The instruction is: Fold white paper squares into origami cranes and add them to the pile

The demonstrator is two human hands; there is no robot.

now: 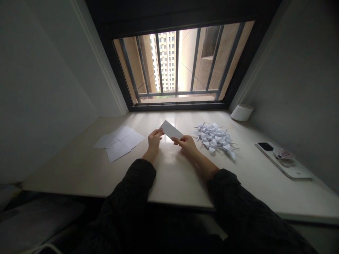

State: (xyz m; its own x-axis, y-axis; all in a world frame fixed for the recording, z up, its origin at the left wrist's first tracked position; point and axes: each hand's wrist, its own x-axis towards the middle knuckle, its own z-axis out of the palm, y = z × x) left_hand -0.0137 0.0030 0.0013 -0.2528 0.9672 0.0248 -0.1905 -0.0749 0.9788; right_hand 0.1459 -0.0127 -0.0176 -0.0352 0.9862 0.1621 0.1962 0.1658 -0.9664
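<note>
Both my hands hold a white folded sheet of paper [171,129] a little above the pale desk [172,176]. My left hand [155,138] pinches its left corner. My right hand [187,143] pinches its lower right edge. Dark sleeves cover both forearms. To the right of my right hand lies a heap of several folded white paper cranes [215,137]. Left of my left hand lie several flat white paper sheets [119,141], overlapping each other.
A white phone [283,158] with a round grip lies at the desk's right side. A white round object [242,112] stands in the far right corner. A barred window [180,67] is straight ahead, with walls on both sides.
</note>
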